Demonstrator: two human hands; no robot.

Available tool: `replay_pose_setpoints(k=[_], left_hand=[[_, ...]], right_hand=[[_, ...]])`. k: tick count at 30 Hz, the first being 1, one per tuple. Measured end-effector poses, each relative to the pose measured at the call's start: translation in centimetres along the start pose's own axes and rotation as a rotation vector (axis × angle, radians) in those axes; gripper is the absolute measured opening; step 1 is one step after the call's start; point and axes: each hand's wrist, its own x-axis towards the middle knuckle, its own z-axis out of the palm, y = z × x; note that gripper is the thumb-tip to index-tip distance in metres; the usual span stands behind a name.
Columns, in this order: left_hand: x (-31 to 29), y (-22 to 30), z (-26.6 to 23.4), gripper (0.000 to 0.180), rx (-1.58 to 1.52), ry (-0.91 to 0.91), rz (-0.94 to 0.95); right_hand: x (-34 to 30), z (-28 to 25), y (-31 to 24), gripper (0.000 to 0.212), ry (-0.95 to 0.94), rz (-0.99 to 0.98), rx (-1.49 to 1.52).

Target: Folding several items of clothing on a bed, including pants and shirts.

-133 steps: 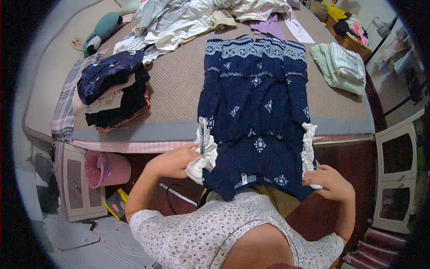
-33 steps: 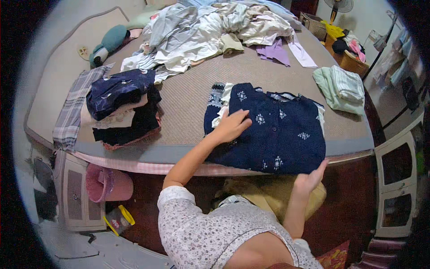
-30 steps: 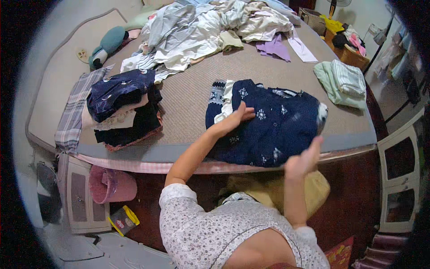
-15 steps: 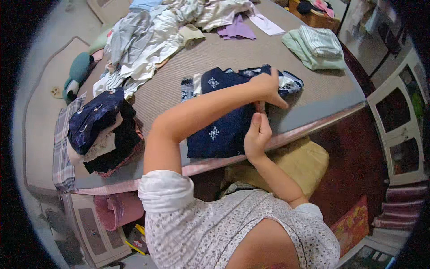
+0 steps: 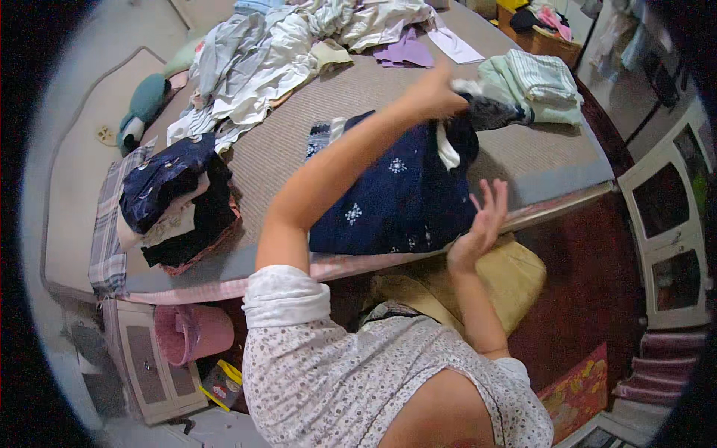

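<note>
Navy patterned garment (image 5: 403, 198) lies half-folded at the bed's near edge (image 5: 553, 183), soft, light and floppy, so I judge a hemmed edge the best hold; my left hand (image 5: 433, 89) pinches its far side, my right hand (image 5: 482, 224) hovers open-fingered, empty.

Left hand (image 5: 432, 91) outstretched and gripping, right hand (image 5: 478, 228) open, fingers spread.
</note>
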Motion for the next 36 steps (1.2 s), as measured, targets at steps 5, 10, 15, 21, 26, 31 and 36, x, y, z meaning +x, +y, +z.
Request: replay_pose_setpoints(k=[5,10,15,21,26,31,36], left_hand=[[-6.1,-12.1,-5.7,0.027,-0.811,0.505,-0.182],[-13.9,-25.3,-3.8,0.023,-1.261,0.466,-0.662],[-13.9,-23.1,-4.5,0.024,-1.111,0.569,-0.605],[-10.3,-23.1,-4.5,0.021,-1.171,0.397,-0.621],[-9.8,-19.6,-4.5,0.018,-1.116,0.355,-0.343],[-9.7,-25.9,-2.7,0.020,-1.542,0.225,-0.553],[-8.6,-24.2,-3.5,0.019,-1.450,0.239,-0.657]], right_hand=[[1.4,1.2,1.1,0.054,-0.232,0.075,0.018],[0.6,3.9,3.2,0.050,-0.693,-0.042,-0.345],[0.1,5.7,5.0,0.046,-0.857,-0.077,-0.461],[0.9,6.4,5.8,0.075,-0.867,0.038,-0.903],[1.4,5.2,7.9,0.071,-0.804,0.146,-0.572],[1.4,5.3,8.0,0.057,-0.650,0.299,-0.512],[5.1,7.1,7.9,0.041,-0.642,0.604,-0.530]])
